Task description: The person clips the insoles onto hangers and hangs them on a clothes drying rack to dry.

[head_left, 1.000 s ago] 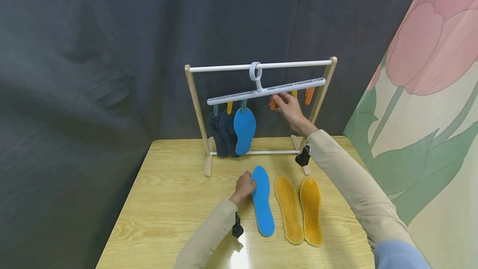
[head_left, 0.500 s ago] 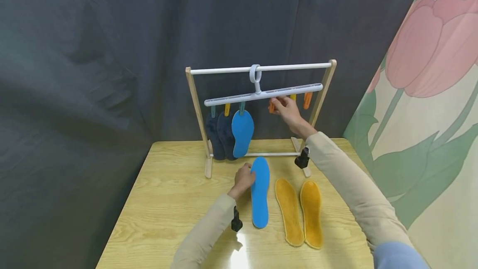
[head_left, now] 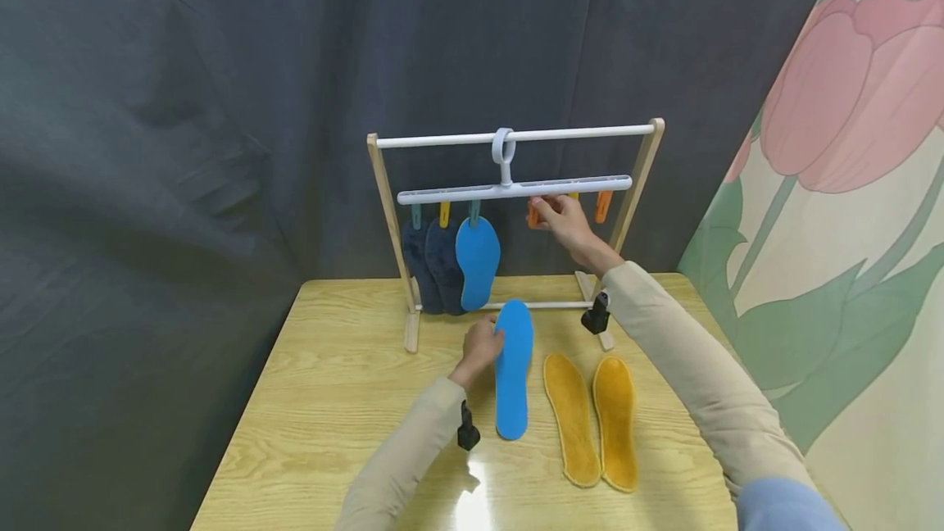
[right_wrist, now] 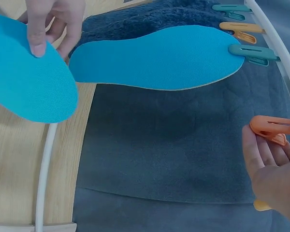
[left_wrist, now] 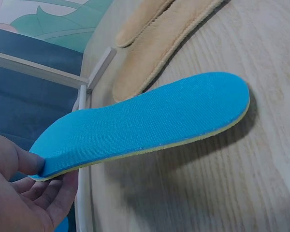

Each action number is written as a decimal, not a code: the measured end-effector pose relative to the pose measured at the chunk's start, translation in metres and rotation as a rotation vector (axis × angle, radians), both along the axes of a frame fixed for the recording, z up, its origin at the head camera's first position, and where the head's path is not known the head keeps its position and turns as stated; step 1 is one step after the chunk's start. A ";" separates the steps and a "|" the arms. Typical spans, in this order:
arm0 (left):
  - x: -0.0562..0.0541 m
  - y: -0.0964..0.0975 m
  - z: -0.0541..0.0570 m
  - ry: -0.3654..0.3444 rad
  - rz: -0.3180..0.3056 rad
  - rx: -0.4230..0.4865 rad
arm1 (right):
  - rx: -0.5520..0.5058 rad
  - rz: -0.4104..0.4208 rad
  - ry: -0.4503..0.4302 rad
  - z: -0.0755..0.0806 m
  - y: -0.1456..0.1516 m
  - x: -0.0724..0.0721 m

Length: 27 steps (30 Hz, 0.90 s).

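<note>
My left hand (head_left: 483, 348) pinches a blue insole (head_left: 514, 371) by its edge near the wide end; the left wrist view shows the thumb on top and fingers beneath, with the narrow end tilted out over the table. Up at the white hanger (head_left: 509, 190), my right hand (head_left: 566, 222) pinches an orange clothespin (right_wrist: 275, 126) between thumb and fingers. Left of that clothespin, another blue insole (head_left: 478, 262) hangs from a green clothespin (right_wrist: 253, 52). Two dark fuzzy insoles (head_left: 446, 269) hang further left, from a yellow clothespin (head_left: 445, 215) and a green one.
Two tan fuzzy insoles (head_left: 572, 420) lie side by side on the wooden table (head_left: 332, 400). The hanger hooks over the white rail (head_left: 590, 134) of a wooden-legged rack. Another orange clothespin (head_left: 603, 206) hangs at the hanger's right end. A dark cloth is behind.
My left hand has lifted the blue insole up and slightly back toward the rack. The hanger has tipped from slanted to nearly level, its right end dropping, with my right hand lowering slightly.
</note>
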<state>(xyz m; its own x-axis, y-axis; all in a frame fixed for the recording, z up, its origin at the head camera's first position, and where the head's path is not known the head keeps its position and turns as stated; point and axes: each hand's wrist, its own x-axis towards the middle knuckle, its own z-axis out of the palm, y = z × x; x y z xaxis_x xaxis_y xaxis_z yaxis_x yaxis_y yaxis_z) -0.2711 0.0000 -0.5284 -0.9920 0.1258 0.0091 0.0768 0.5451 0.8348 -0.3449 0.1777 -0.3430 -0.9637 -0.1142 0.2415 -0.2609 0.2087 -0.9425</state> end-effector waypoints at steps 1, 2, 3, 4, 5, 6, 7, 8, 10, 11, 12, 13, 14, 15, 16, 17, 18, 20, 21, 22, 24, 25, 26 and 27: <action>-0.001 0.000 0.001 0.002 0.002 0.006 | -0.002 0.000 -0.003 0.000 0.000 0.000; -0.001 0.000 0.003 0.003 0.003 0.013 | -0.002 0.001 -0.006 0.000 0.000 0.000; -0.002 0.001 0.005 0.004 0.002 0.020 | 0.002 0.000 -0.010 0.000 0.000 0.000; -0.002 0.001 0.007 0.006 0.000 0.025 | 0.004 0.002 -0.012 0.000 0.000 0.000; -0.003 0.001 0.009 0.010 -0.003 0.035 | 0.001 0.004 -0.013 0.001 0.000 0.000; -0.004 0.001 0.011 0.016 -0.005 0.046 | 0.002 0.003 -0.014 0.001 0.000 0.001; -0.005 0.001 0.013 0.019 -0.009 0.056 | 0.001 0.001 -0.014 0.001 -0.001 0.001; -0.005 0.001 0.015 0.019 -0.011 0.064 | -0.004 0.004 -0.013 0.002 -0.001 0.001; -0.007 0.001 0.019 0.032 -0.011 0.081 | -0.014 0.009 -0.008 0.002 -0.001 0.001; -0.008 0.001 0.022 0.041 -0.013 0.097 | -0.019 0.012 -0.006 0.003 -0.002 0.002; -0.008 0.001 0.024 0.049 -0.014 0.107 | -0.021 0.011 -0.006 0.003 -0.002 0.002; -0.009 0.002 0.026 0.059 -0.016 0.116 | -0.022 0.012 -0.005 0.003 -0.002 0.002; -0.010 0.002 0.028 0.073 -0.016 0.121 | -0.024 0.014 -0.004 0.003 -0.002 0.002; -0.011 0.002 0.031 0.089 -0.017 0.129 | -0.024 0.015 -0.003 0.003 -0.002 0.002; -0.012 0.002 0.033 0.098 -0.024 0.139 | -0.021 0.013 -0.003 0.003 -0.003 0.003; -0.013 0.001 0.035 0.102 -0.027 0.143 | -0.016 0.012 -0.004 0.002 -0.002 0.003; -0.014 0.001 0.037 0.120 -0.031 0.147 | -0.012 0.009 -0.005 0.002 -0.003 0.003; -0.022 -0.001 0.030 0.189 -0.054 0.166 | -0.009 0.009 -0.004 0.002 -0.003 0.004; -0.024 -0.001 0.032 0.189 -0.058 0.172 | -0.011 0.007 -0.005 0.002 -0.003 0.004; -0.024 -0.002 0.033 0.204 -0.064 0.178 | -0.007 0.006 -0.003 0.002 -0.004 0.005; -0.024 -0.002 0.037 0.222 -0.063 0.183 | -0.012 0.006 -0.001 0.002 -0.004 0.005; -0.024 -0.001 0.039 0.225 -0.057 0.187 | -0.015 0.007 0.000 0.002 -0.004 0.006; -0.017 0.000 0.052 0.188 -0.041 0.181 | -0.015 0.006 0.002 0.001 -0.004 0.006; -0.017 0.000 0.053 0.197 -0.039 0.188 | -0.016 0.004 0.003 0.001 -0.005 0.006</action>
